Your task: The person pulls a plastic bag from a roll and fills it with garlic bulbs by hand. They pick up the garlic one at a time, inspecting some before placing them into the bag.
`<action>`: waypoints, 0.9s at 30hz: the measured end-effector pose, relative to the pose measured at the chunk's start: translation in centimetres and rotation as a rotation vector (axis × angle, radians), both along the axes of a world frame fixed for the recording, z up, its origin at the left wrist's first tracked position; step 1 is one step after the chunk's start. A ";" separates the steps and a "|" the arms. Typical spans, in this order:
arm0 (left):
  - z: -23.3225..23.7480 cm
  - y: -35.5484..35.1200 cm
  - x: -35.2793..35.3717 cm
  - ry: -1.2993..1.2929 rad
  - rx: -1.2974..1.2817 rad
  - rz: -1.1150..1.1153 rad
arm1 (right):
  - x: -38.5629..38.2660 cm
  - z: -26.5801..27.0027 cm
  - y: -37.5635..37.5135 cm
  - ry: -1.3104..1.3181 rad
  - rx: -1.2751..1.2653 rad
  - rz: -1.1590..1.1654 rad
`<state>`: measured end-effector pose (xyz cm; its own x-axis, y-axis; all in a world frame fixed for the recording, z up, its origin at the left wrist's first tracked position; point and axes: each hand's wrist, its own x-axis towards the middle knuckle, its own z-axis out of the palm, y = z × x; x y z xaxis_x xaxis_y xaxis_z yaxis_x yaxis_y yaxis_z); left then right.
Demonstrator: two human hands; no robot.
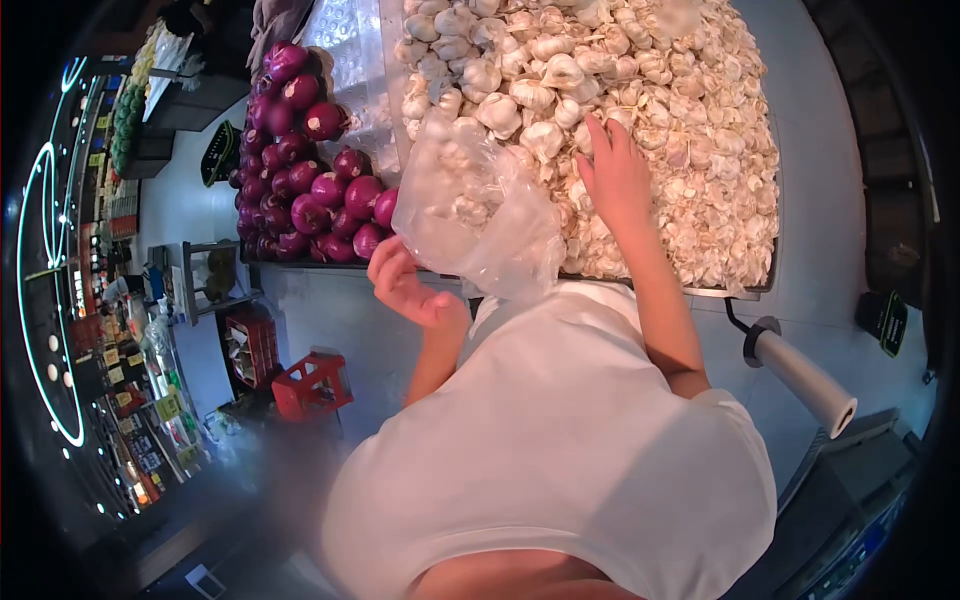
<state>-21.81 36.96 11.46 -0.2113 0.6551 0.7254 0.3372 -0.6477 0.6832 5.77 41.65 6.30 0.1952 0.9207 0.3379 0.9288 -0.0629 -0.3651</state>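
Open floor [822, 170] flanks the desk [715, 293], garlic [705, 190] reaching its edge. My right hand [613, 170] spreads on top; whether my left hand [412, 285] pinches the bag [475, 205], I can't tell.

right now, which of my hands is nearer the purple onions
Your left hand, just below the purple onions and beside the plastic bag. Your right hand is farther off, past the bag, with its fingers at the garlic.
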 end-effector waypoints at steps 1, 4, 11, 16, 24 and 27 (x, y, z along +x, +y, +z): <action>1.4 0.7 0.4 0.111 0.005 0.021 | 0.0 0.3 0.3 0.008 -0.018 -0.010; 4.0 2.4 0.9 0.289 -0.069 -0.009 | 0.1 0.4 1.1 0.000 -0.002 -0.041; 3.5 3.7 -1.8 -0.082 -0.494 -0.097 | -0.4 0.5 1.4 0.133 -0.101 -0.107; 4.4 5.0 -2.9 -0.094 -0.463 -0.137 | -1.7 4.0 -0.4 0.779 0.109 -0.069; 5.1 5.6 -1.0 -0.194 -0.718 -0.337 | -7.7 9.4 1.1 1.558 -0.183 0.616; 5.1 5.4 -0.3 -0.289 -0.723 -0.399 | -12.0 7.9 2.0 1.740 -0.306 0.666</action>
